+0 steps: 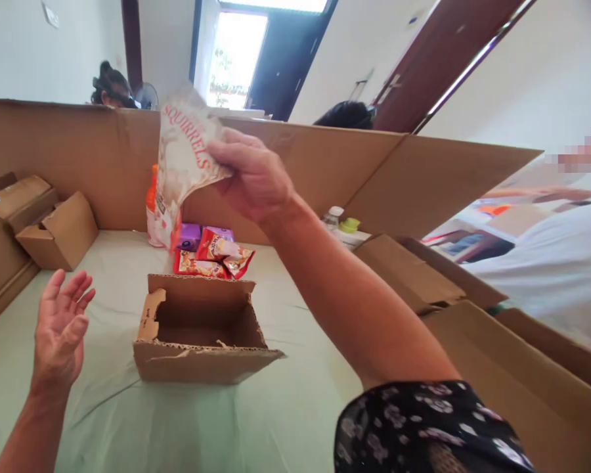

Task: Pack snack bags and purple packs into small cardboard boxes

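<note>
My right hand [253, 174] is closed on the edge of a thin, floppy paperback book [182, 148] with red letters reading SQUIRRELS. The book hangs bent and slightly blurred, raised above the far side of an open cardboard box [204, 364]. That box stands on the pale green cloth with its flaps up, and its visible inside is bare brown cardboard. To the left of the box, my left hand [62, 335] is lifted with fingers apart, holding nothing. Behind the box lie red snack packets [221, 253] and purple packages [190, 236].
An orange-capped bottle [152, 203] stands partly behind the book. Cardboard boxes [62, 226] sit at the left, and larger open boxes [512, 368] at the right. A tall cardboard partition [305, 171] crosses the back, near a clear bottle [333, 218]. People show beyond it and at the right.
</note>
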`<state>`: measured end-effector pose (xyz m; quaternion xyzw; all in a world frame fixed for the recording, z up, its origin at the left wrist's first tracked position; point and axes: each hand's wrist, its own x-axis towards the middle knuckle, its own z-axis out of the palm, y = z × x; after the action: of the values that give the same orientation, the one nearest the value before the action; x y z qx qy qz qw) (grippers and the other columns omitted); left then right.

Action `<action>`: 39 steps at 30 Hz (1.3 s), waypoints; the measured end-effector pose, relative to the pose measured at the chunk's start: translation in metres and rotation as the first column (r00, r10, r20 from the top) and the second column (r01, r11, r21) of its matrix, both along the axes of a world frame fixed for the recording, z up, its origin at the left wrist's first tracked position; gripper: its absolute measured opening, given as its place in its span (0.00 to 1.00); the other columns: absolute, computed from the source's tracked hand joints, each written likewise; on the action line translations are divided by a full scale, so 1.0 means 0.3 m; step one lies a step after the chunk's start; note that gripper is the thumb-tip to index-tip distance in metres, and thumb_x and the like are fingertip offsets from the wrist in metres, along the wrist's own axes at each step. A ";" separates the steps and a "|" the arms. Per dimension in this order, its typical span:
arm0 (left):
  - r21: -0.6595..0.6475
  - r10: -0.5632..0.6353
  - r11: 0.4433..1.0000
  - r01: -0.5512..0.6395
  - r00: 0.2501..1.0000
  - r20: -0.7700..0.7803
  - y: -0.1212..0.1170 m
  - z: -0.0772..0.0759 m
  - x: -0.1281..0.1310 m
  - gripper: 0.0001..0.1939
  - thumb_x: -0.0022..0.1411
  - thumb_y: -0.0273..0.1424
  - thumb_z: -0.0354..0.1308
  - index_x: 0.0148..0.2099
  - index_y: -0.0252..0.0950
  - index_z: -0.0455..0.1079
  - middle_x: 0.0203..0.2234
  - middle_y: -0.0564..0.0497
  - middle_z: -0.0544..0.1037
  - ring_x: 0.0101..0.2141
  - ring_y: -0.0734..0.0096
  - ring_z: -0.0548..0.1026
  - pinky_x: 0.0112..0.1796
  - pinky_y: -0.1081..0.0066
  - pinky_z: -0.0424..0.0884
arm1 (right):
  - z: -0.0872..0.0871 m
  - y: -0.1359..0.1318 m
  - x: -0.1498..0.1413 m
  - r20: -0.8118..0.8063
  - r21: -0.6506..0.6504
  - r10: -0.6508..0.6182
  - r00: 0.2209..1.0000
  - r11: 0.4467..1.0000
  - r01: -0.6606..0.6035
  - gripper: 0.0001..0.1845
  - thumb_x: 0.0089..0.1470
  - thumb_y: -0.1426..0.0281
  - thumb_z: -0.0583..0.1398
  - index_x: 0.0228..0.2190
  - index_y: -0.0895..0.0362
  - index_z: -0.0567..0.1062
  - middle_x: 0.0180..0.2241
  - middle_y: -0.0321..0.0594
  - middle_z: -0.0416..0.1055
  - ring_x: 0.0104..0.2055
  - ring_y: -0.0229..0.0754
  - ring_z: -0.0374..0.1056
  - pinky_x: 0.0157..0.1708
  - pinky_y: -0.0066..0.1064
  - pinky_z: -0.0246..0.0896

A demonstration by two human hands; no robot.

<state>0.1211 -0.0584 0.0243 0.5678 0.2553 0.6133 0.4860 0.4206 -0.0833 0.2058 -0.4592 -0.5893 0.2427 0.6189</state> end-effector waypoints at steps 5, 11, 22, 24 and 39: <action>-0.084 -0.096 0.990 0.114 0.976 0.194 -0.096 0.137 0.018 0.44 0.41 0.54 0.76 0.60 0.50 0.70 0.54 0.45 0.78 0.59 0.50 0.73 0.62 0.47 0.65 | 0.079 -0.189 -0.117 0.042 0.068 0.032 0.999 0.997 -0.035 0.30 0.64 0.49 0.52 0.28 0.61 0.77 0.42 0.27 0.78 0.51 0.42 0.74 0.36 0.28 0.65; -0.254 0.122 0.966 -0.046 0.949 0.291 -0.266 0.192 -0.004 0.27 0.41 0.45 0.78 0.44 0.44 0.77 0.46 0.50 0.82 0.55 0.48 0.76 0.55 0.51 0.76 | -0.046 -0.270 -0.160 0.134 -0.162 0.323 0.937 0.940 -0.301 0.14 0.55 0.59 0.64 0.30 0.57 0.77 0.30 0.33 0.74 0.32 0.36 0.71 0.35 0.30 0.69; 0.137 0.428 0.897 -0.421 0.904 -0.023 -0.394 0.167 0.046 0.42 0.53 0.37 0.74 0.67 0.43 0.61 0.55 0.45 0.76 0.50 0.59 0.79 0.53 0.59 0.78 | -0.224 -0.417 -0.351 0.653 0.288 -0.224 0.724 0.957 0.037 0.11 0.62 0.73 0.55 0.43 0.56 0.76 0.51 0.48 0.73 0.48 0.45 0.71 0.48 0.38 0.67; 0.238 0.435 0.879 -0.412 0.899 -0.047 -0.407 0.174 0.082 0.44 0.56 0.34 0.72 0.70 0.44 0.56 0.58 0.43 0.73 0.51 0.60 0.79 0.50 0.63 0.79 | -0.215 -0.418 -0.359 0.573 0.156 -0.091 0.815 0.988 0.000 0.14 0.62 0.68 0.57 0.48 0.56 0.73 0.55 0.49 0.71 0.52 0.47 0.71 0.50 0.40 0.67; 0.819 0.351 0.542 0.187 0.835 -0.423 -0.422 0.210 0.248 0.45 0.66 0.28 0.59 0.76 0.33 0.38 0.68 0.30 0.60 0.68 0.49 0.61 0.64 0.49 0.63 | -0.045 -0.506 -0.155 -0.171 -0.328 0.377 0.910 0.849 -0.413 0.28 0.52 0.44 0.60 0.41 0.55 0.75 0.38 0.41 0.76 0.43 0.49 0.74 0.43 0.40 0.72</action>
<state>0.1955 -0.1850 0.0872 0.8642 0.0858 0.4948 0.0315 0.3743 -0.2351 0.1923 -0.4200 -0.5852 0.4905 0.4905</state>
